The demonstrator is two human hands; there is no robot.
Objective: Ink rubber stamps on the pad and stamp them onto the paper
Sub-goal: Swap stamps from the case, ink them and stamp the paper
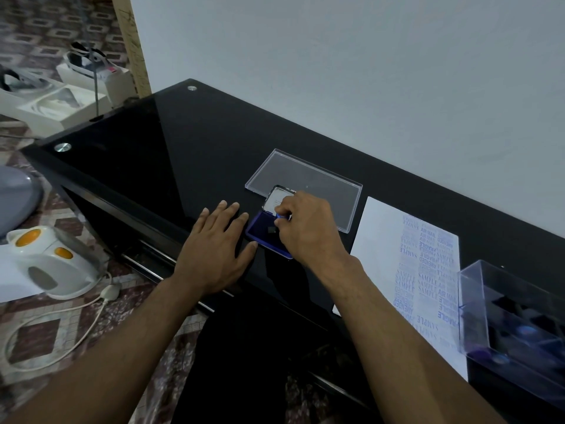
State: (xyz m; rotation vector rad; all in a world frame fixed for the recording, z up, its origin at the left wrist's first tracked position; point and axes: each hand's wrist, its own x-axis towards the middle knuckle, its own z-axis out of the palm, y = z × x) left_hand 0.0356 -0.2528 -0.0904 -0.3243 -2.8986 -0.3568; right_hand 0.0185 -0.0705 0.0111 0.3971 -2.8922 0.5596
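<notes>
You have two hands over the black glass tabletop (159, 133): the left hand (214, 249) and the right hand (308, 228). One open blue ink pad (260, 232) sits near the front edge. One clear lid (305, 175) lies behind it. One sheet of stamped paper (382, 240) lies toward the right edge, and one clear plastic box (495, 289) of stamps, too dim to count.
</notes>
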